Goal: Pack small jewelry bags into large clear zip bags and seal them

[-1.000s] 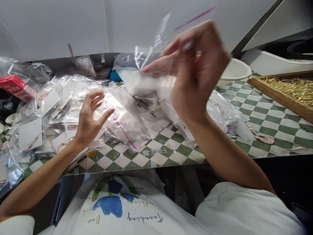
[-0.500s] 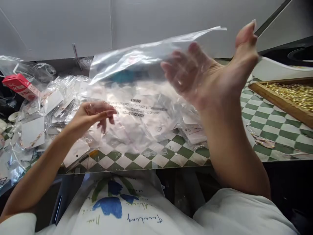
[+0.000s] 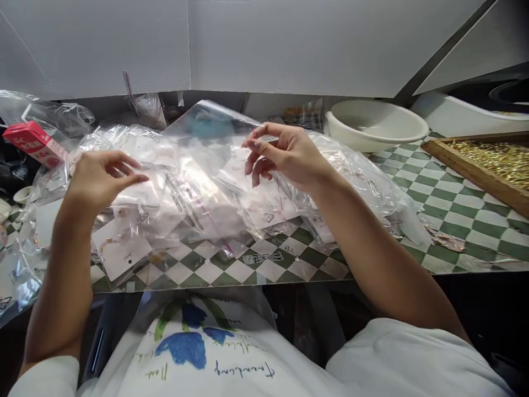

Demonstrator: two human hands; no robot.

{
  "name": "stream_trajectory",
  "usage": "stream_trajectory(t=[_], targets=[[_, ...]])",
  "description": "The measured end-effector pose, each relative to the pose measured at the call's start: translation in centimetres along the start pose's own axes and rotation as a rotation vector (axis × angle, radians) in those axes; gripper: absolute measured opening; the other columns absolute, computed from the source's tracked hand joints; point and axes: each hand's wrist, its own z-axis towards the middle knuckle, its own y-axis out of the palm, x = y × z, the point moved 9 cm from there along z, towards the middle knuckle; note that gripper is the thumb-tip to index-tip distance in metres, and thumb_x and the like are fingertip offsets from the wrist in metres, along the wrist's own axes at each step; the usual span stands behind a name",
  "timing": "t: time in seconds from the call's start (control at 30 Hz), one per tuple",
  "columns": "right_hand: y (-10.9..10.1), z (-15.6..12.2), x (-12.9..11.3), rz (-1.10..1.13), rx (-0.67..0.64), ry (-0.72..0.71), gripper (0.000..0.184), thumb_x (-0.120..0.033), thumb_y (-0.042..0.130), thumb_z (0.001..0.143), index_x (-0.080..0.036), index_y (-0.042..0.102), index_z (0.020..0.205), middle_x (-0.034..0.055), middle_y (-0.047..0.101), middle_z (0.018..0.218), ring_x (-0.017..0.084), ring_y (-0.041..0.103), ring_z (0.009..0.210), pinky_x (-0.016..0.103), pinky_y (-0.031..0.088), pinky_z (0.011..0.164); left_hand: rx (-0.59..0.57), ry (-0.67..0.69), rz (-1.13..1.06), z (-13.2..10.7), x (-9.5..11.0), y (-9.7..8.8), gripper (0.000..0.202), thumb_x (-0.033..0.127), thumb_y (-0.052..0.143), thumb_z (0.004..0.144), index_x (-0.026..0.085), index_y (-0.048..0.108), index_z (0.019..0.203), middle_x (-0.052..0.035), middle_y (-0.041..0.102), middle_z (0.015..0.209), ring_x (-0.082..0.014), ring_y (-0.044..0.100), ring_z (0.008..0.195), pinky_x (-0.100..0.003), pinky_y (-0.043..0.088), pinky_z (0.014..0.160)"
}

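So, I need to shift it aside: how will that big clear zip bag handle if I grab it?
Likely floppy and light: the clear plastic zip bag creases and sags where it lies. Its glossy film looks slippery, so it may slide off the white cards around it.

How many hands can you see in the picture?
2. The left hand is at the left end of the big clear bag, and the right hand is above its right part. No other hands show.

Bright light, glare on plastic bags (image 3: pixel 194 187)
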Motion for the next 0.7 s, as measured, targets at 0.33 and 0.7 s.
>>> stream_trajectory(t=[0.33,0.7], targets=[[3.6,-0.8,3.9,0.211,0.173,0.106,0.047,-0.060,0.079,0.083,-0.025,0.050,0.096,-0.0030,0.065,0.068,0.020,0.075,0.063,0.033,0.063,0.058,-0.115,0.416,0.263,-6.8,6.4,9.8,0.047,0.061,0.057,0.098,0.018,0.063,0.117,-0.0137,0.070,0.115,-0.0312,0.067,0.103,-0.050,0.056,0.091],[6.0,-1.5,1.7,0.259,-0.076,0.092,0.026,-0.048,0.074,0.093,-0.022,0.077,0.099,0.0062,0.080,0.095,0.018,0.079,0.088,0.030,0.065,0.079,-0.026,0.336,0.235,-5.6,5.3,8.1,0.048,0.046,0.070,0.094,0.019,0.056,0.131,-0.0171,0.062,0.136,-0.0360,0.058,0.129,-0.054,0.046,0.111]])
